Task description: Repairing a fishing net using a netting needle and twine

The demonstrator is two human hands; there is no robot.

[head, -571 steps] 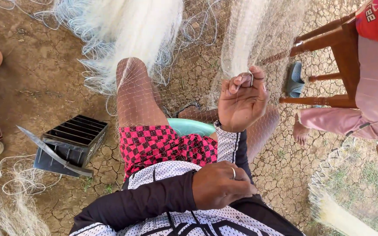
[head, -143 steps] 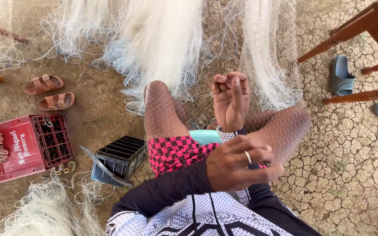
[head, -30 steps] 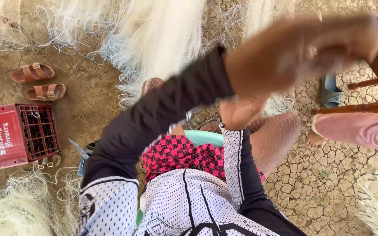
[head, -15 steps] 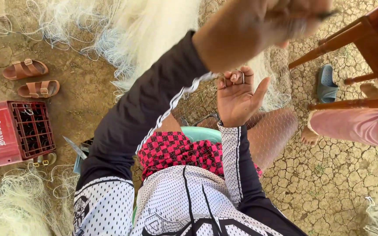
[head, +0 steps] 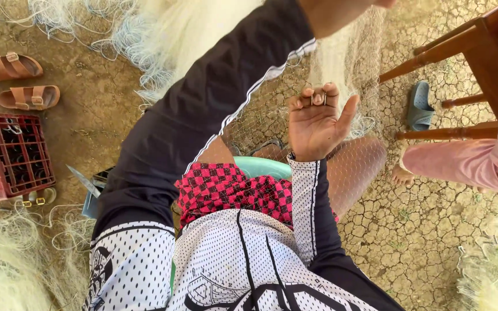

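- Nearest is the person's mesh-patterned white and black shirt (head: pixel 243 270), then red and black checked shorts (head: pixel 231 190) over the lap, on a pale green plastic seat (head: pixel 263 167) of which only an edge shows.
- The left sleeve (head: pixel 203 115), dark and smooth with a white stripe, rises across the view; the left hand is cut off by the top edge, so I cannot tell whether it is closed or what it holds.
- The right hand (head: pixel 318 124) is raised palm-up above the knee, thumb spread, its bent fingers pinching a small dark piece; it is too small to make out.
- Fine, translucent fishing net (head: pixel 347 167) drapes the right knee and runs up behind that hand into a bunched white mass (head: pixel 191 29).
- On the cracked, dry ground (head: pixel 410 242) stand a red plastic crate (head: pixel 12 155) to the left and brown sandals (head: pixel 18 80) beyond it.
- To the right is a wooden chair (head: pixel 451 52), another person's pink-clad leg (head: pixel 462 164) and a grey slipper (head: pixel 419 106).
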